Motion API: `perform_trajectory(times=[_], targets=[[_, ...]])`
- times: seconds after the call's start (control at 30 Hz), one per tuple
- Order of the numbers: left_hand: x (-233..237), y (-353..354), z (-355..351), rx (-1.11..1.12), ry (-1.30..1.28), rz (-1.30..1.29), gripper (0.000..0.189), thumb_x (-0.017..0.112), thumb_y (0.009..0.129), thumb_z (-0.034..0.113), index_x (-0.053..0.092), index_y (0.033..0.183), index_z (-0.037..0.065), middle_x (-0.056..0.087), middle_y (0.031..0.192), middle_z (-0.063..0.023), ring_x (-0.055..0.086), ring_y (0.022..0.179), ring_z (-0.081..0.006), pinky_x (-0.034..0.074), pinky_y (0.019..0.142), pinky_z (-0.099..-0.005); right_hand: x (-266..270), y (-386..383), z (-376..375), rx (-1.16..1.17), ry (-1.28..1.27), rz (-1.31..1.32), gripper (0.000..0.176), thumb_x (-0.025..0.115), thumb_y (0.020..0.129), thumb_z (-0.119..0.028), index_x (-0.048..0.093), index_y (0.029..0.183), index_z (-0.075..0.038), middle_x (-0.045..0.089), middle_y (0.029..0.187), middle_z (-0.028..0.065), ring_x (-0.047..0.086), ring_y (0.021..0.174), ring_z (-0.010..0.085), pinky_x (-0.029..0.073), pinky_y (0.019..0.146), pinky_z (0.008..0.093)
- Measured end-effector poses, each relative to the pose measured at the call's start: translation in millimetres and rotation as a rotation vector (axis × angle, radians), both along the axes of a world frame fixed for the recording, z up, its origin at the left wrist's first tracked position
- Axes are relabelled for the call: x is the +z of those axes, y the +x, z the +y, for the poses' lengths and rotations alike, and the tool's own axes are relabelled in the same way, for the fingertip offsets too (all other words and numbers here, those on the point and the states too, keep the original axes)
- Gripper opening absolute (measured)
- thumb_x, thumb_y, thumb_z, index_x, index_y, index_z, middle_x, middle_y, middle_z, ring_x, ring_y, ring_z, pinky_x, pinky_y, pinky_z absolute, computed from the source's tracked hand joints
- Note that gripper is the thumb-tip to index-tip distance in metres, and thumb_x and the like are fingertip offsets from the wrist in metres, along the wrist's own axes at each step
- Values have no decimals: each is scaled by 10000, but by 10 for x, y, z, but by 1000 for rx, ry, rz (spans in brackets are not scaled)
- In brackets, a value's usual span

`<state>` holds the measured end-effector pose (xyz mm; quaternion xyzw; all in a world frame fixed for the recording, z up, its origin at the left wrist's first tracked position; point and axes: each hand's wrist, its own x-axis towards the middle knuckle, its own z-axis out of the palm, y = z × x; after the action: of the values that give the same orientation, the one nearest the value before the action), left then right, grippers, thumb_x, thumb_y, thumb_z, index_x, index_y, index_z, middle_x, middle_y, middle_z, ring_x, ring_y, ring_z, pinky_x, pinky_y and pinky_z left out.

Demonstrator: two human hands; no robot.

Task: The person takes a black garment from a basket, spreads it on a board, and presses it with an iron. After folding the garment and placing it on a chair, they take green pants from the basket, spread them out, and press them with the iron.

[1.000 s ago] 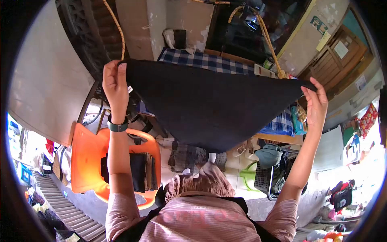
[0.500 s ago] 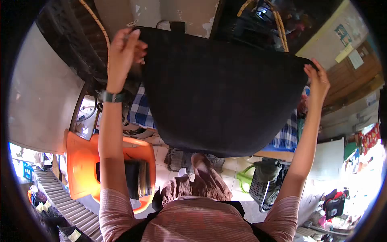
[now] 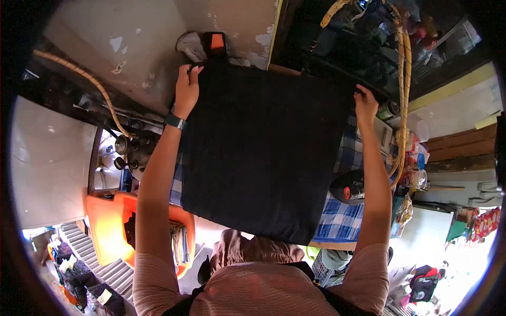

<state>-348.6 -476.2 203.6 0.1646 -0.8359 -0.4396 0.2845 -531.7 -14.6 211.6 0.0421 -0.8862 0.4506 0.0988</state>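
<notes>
A wide black cloth [image 3: 263, 152] is spread out in front of me, its near edge hanging over the table's front edge. My left hand [image 3: 187, 87] pinches its far left corner between thumb and fingers. At the far right corner, my right hand [image 3: 366, 104] grips the fabric with bent fingers. Under the black cloth lies a blue and white checked cloth [image 3: 340, 216]. A dark clothes iron [image 3: 348, 187] with a red dial rests on the checked cloth, just right of the black fabric and close to my right forearm.
An orange chair [image 3: 108, 231] with folded cloths on it stands at the left. A yellow patterned cord [image 3: 405, 100] hangs on the right. A metal pot-like object [image 3: 139, 152] is left of the table, and a basket with clothes [image 3: 332, 263] stands below right.
The black cloth has come down from being held up in the air onto the table. Both hands have lowered and moved closer together, and the iron has come into view.
</notes>
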Motion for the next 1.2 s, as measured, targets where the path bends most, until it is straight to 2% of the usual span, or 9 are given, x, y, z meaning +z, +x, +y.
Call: perform_trajectory(times=[0.2, 0.3, 0.43, 0.5, 0.6, 0.63, 0.67, 0.9, 1.2], targets=[[-561, 228, 61, -83, 155, -183, 494, 468, 970, 395, 395, 1252, -4, 629, 1076, -208, 627, 959, -251, 457, 833, -338, -428, 473, 202, 279, 242, 53, 444, 619, 851, -117, 517, 1281, -75, 667, 905, 97, 620, 764, 205, 491, 695, 323], [-579, 961, 9, -31, -89, -218, 371, 532, 946, 352, 526, 1104, 16, 649, 921, -169, 654, 906, -236, 487, 753, -326, 354, 1577, 210, 567, 210, -254, 283, 621, 865, -150, 593, 1129, -50, 655, 851, 81, 602, 701, 160, 490, 654, 294], [-899, 2383, -6, 268, -175, -417, 232, 537, 939, 244, 592, 937, 19, 627, 806, -179, 640, 691, -268, 461, 584, -378, -271, 2593, 1105, 732, -9, -915, 166, 628, 883, -185, 622, 914, -22, 654, 747, 68, 611, 647, 91, 485, 557, 261], [-1299, 3117, 39, 321, -258, -576, 202, 522, 934, 198, 594, 867, 21, 629, 796, -197, 628, 666, -297, 442, 550, -379, -627, 3002, 1436, 471, 216, -865, 243, 604, 904, -227, 588, 834, 4, 640, 706, 74, 628, 641, 102, 487, 550, 272], [-1456, 3709, 460, 147, 28, -331, 181, 571, 901, 167, 622, 885, -6, 649, 743, -157, 642, 658, -277, 468, 558, -338, -1307, 3626, 1793, 323, 509, -594, 317, 607, 899, -291, 570, 811, 11, 637, 702, 93, 642, 635, 149, 491, 577, 294], [-1398, 3745, 593, 127, -199, -471, 188, 621, 883, 175, 626, 872, -13, 662, 755, -135, 653, 672, -234, 473, 571, -311, -1335, 3733, 1661, 132, 537, -758, 358, 661, 854, -339, 556, 798, -2, 634, 702, 108, 631, 620, 196, 489, 597, 321], [-1342, 3773, 743, 170, 66, -473, 208, 666, 859, 191, 628, 875, -13, 667, 754, -123, 659, 684, -220, 489, 595, -303, -1329, 3835, 1565, 132, 536, -749, 358, 661, 854, -339, 556, 798, -2, 634, 702, 108, 631, 620, 196, 489, 597, 321], [-1542, 3811, 944, 253, 140, -327, 254, 744, 796, 226, 628, 850, 7, 645, 759, -132, 630, 678, -238, 494, 633, -305, -1485, 4053, 1509, 130, 146, -481, 389, 787, 732, -330, 561, 685, -17, 564, 644, 60, 512, 572, 139, 408, 524, 301], [-1672, 3873, 724, 272, 114, -106, 285, 697, 844, 253, 562, 921, 15, 629, 748, -95, 595, 677, -178, 474, 633, -296, -1480, 4323, 1222, -54, 329, 5, 277, 732, 785, -275, 575, 752, -49, 576, 633, 51, 524, 589, 210, 436, 615, 336]])
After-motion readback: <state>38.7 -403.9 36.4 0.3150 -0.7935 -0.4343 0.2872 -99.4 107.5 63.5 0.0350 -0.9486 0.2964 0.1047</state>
